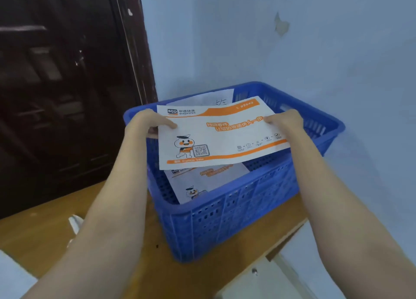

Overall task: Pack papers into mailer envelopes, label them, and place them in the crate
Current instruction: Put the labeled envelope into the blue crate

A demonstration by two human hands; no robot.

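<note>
Both hands (284,121) pinching envelope (221,132)

2 bare forearms come into view from the near edge, with no sleeve, watch, band or glove visible on either. The left hand (148,122) and the right hand (286,119) wear no rings that can be seen. The fingernails are too blurred to make out.

The crate (236,220) looks like perforated blue plastic with a slight sheen. The mailer envelope (225,139) appears to be smooth, matt printed paper. The worktop (56,238) shows a smooth wood finish, and the wall (315,39) has chipped matt paint.
</note>
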